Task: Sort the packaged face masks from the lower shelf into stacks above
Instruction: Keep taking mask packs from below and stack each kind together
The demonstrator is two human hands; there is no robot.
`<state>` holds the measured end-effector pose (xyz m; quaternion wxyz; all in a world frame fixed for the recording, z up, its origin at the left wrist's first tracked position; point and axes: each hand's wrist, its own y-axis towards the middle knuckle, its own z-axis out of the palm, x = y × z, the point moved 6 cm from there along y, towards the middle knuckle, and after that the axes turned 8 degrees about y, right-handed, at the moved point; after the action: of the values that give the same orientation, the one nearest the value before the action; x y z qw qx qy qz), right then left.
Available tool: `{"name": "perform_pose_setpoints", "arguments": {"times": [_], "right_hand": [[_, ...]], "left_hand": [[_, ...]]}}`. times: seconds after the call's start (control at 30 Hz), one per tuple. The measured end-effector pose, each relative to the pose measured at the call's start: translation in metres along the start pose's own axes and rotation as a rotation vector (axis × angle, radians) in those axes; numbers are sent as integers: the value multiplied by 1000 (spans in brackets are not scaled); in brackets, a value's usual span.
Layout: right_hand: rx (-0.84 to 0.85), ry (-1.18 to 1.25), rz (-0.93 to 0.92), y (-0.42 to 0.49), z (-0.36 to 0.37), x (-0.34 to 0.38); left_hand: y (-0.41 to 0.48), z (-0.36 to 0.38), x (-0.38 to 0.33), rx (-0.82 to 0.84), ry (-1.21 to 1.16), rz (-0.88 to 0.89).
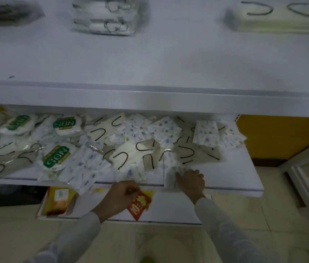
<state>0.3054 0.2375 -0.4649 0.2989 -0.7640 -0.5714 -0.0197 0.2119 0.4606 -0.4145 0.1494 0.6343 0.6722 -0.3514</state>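
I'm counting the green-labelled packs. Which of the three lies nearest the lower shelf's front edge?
The tilted green-labelled pack at the pile's front left; the other two lie farther back.

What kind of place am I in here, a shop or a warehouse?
Likely a small shop: white tiered shelves, loose packaged masks heaped on the lower one with neat stacks above, and snack packets on the bottom shelf.
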Motion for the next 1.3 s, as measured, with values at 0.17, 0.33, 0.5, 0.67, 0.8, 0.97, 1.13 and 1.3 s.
{"name": "perform_pose_setpoints", "arguments": {"times": [0.17,0.33,0.5,0.67,0.8,0.97,1.13,1.3], "right_hand": [[-97,303,203,2,20,8],[-7,275,216,11,23,12],[-55,118,89,7,17,4],[-21,312,50,3,20,7],[-1,433,86,1,16,3],[170,677,207,-1,18,-21],[515,910,104,-19,8,-8],[515,724,-271,-4,-31,10]], "left_hand": [[26,1,9,10,-20,-6],[43,12,9,69,-23,-42],[54,28,1,63,-37,-101],[50,50,-17,57,-105,-170],[38,55,-23,5,-207,-222],[27,61,-18,-37,-410,-388],[34,79,-45,-34,-942,-519],[46,77,-67,-199,-1053,-480]]}}
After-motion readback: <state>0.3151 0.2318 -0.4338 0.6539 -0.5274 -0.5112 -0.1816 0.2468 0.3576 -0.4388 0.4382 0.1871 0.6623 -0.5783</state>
